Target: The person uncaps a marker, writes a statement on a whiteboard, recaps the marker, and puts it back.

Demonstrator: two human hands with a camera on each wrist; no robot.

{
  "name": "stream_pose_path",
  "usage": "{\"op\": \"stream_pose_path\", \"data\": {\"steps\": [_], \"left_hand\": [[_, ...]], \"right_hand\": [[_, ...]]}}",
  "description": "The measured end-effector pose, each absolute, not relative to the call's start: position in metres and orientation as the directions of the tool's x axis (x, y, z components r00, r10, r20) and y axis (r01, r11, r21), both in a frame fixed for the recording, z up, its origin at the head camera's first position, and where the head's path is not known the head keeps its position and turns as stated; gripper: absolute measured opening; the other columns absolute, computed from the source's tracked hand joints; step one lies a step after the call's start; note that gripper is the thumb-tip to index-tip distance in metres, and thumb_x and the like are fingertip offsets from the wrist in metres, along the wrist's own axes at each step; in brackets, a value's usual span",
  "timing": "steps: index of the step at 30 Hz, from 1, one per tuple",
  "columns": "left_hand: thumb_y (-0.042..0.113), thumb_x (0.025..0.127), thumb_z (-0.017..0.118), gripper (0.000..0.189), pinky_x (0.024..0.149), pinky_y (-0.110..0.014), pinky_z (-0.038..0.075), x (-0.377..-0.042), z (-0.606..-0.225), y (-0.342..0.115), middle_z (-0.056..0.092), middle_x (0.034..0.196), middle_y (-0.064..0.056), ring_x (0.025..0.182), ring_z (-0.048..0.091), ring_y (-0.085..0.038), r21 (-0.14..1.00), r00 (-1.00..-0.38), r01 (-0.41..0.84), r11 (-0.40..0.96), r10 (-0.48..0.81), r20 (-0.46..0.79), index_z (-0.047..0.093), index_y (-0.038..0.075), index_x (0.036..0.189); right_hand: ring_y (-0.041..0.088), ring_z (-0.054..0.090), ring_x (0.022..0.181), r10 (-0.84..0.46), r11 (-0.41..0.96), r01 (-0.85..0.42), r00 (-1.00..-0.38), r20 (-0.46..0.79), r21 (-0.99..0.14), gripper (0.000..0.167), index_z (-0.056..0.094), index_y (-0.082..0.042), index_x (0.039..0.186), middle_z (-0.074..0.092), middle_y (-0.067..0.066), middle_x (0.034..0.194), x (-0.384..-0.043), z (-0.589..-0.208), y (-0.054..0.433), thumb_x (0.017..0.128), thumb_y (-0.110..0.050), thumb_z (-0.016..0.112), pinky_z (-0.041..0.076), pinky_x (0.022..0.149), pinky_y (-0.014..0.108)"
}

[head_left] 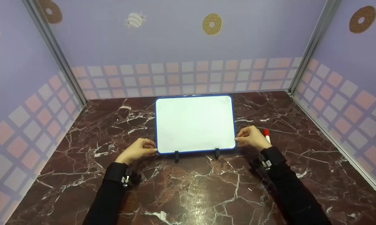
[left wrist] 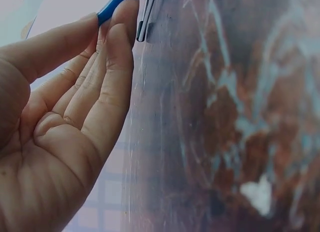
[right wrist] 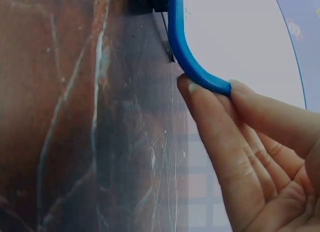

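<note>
A small whiteboard with a blue frame stands tilted back on two black stand feet in the middle of the table. My left hand pinches its lower left corner between thumb and fingers. At the opposite side, my right hand pinches the frame close to the lower right corner. In the right wrist view the thumb lies on the front of the blue frame, with the fingertips behind and under it. The left wrist view shows the left thumb and fingertips at the blue corner. The board's face is blank.
A white marker with a red cap lies just beyond my right hand, partly hidden by it. The dark red marbled table is enclosed at the back and sides by purple patterned panels with metal corner posts.
</note>
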State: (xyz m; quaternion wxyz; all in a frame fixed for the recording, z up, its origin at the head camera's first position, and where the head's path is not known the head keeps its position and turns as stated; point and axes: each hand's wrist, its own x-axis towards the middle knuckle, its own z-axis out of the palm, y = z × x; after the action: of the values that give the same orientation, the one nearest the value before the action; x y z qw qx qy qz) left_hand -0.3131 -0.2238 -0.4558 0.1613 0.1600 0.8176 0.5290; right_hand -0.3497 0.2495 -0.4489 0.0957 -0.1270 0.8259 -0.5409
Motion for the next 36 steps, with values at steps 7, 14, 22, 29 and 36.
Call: {"op": "stream_pose_path", "data": {"steps": [7, 14, 22, 29, 36], "left_hand": [[0.004, 0.097, 0.061, 0.034, 0.089, -0.033, 0.061, -0.313, -0.456, -0.226, 0.067, 0.106, -0.026, 0.092, 0.071, -0.023, 0.920, -0.901, 0.098, 0.380, 0.426, -0.080, 0.053, -0.018, 0.121], [0.015, 0.096, 0.065, 0.037, 0.091, -0.040, 0.060, -0.309, -0.444, -0.232, 0.068, 0.112, -0.029, 0.101, 0.069, -0.038, 0.851, -0.926, 0.189, 0.490, 0.377, -0.012, 0.061, -0.012, 0.121], [0.023, 0.096, 0.065, 0.046, 0.101, -0.054, 0.051, -0.307, -0.423, -0.228, 0.064, 0.126, -0.026, 0.116, 0.062, -0.042, 0.575, -0.956, 0.192, 0.796, 0.020, 0.292, 0.059, -0.006, 0.131], [0.036, 0.100, 0.056, 0.082, 0.127, -0.054, 0.007, -0.307, -0.425, -0.214, 0.004, 0.167, -0.016, 0.154, 0.005, -0.038, 0.304, -0.910, 0.096, 0.948, -0.041, 0.414, 0.008, 0.005, 0.159], [0.045, 0.100, 0.052, 0.082, 0.127, -0.053, -0.005, -0.309, -0.432, -0.209, -0.002, 0.168, -0.010, 0.154, -0.006, -0.035, 0.250, -0.912, 0.058, 0.967, -0.051, 0.408, 0.007, 0.010, 0.160]], "right_hand": [[0.014, 0.070, 0.068, -0.328, 0.375, -0.113, -0.945, -0.017, -0.920, 0.019, 0.060, 0.019, 0.094, 0.069, 0.007, 0.077, -0.349, -0.445, 0.248, 0.088, 0.003, 0.069, 0.065, 0.071, 0.038], [0.024, 0.072, 0.071, -0.330, 0.515, -0.195, -0.944, 0.017, -0.835, 0.022, 0.064, 0.014, 0.099, 0.072, 0.023, 0.087, -0.346, -0.434, 0.250, 0.090, -0.005, 0.070, 0.065, 0.069, 0.040], [0.032, 0.068, 0.074, -0.203, 0.792, -0.326, -0.938, 0.282, -0.515, 0.014, 0.071, 0.005, 0.093, 0.073, 0.021, 0.086, -0.341, -0.419, 0.265, 0.086, -0.008, 0.074, 0.057, 0.067, 0.041], [0.046, 0.067, 0.082, 0.014, 0.944, -0.077, -0.962, 0.274, -0.320, 0.029, 0.069, 0.005, 0.106, 0.070, 0.028, 0.096, -0.336, -0.414, 0.284, 0.086, -0.015, 0.076, 0.056, 0.065, 0.059], [0.056, 0.065, 0.089, 0.169, 0.961, 0.115, -0.964, 0.205, -0.253, 0.036, 0.065, 0.009, 0.092, 0.064, 0.039, 0.103, -0.338, -0.421, 0.300, 0.078, -0.019, 0.083, 0.055, 0.067, 0.066]]}}
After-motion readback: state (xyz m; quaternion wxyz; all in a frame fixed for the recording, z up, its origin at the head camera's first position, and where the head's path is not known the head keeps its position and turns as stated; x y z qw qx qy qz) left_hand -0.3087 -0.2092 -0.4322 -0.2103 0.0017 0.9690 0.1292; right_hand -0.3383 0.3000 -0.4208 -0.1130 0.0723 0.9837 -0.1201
